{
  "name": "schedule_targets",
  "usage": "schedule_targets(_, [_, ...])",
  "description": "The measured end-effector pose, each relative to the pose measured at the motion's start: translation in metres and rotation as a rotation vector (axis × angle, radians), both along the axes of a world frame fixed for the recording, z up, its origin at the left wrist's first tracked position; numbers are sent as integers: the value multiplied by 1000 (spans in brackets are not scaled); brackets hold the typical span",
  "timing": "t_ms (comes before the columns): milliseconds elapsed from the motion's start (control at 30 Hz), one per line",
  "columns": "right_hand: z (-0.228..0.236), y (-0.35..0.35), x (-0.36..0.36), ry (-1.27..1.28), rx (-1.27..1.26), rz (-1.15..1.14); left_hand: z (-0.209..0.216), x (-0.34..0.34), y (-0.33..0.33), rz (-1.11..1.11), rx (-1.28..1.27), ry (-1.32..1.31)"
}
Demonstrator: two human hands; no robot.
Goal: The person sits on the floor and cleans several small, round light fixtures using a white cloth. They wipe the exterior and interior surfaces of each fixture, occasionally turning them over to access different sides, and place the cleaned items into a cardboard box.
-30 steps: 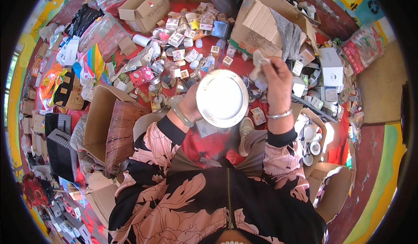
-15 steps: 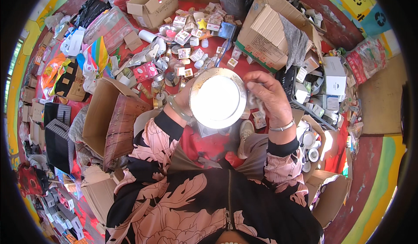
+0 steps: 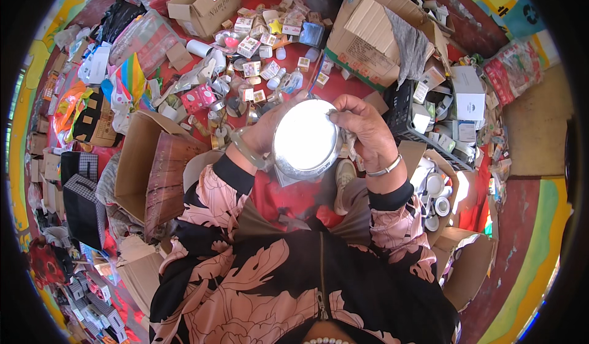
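Shiny metal fills the middle of my view: a round lid [image 3: 307, 137], its bright face turned up toward me and glaring white in the sun. My left hand [image 3: 265, 134] grips it from the left edge, fingers curled behind the rim, a pale bangle [image 3: 245, 151] on that wrist. My right hand [image 3: 362, 130] closes over the right rim, thumb and fingertips pinching a scrap of grey cloth [image 3: 348, 141] against the metal; a thin silver bracelet [image 3: 385, 167] sits on that wrist. Both hands are shut on the lid, which I hold in the air above my lap, clear of the floor.

Beyond it, on the red floor [image 3: 294, 56], lies a scatter of small boxes [image 3: 251, 46] and little jars. An open brown carton [image 3: 138, 160] stands just to my left, another carton [image 3: 205, 0] farther off. To my right sits a black crate [image 3: 408, 120] with white cups [image 3: 435, 187] near it, and a grey rag [image 3: 408, 43] hangs over a big cardboard box [image 3: 365, 34].
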State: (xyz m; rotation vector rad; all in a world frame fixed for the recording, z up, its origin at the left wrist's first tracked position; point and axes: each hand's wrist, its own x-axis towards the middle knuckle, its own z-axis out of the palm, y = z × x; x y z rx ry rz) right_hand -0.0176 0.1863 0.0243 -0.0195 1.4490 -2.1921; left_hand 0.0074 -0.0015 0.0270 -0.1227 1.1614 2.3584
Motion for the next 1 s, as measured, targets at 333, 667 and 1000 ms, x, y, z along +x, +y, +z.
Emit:
schedule_targets(333, [-4, -7, 4, 92, -28, -41, -27, -12, -8, -95, 23, 16])
schedule_targets(667, [7, -1, 6, 94, -75, -8, -41, -20, -19, -273, 452, -10])
schedule_targets(1000, [-10, -2, -6, -27, -234, -263, -43, -15, 0, 49, 464, 324])
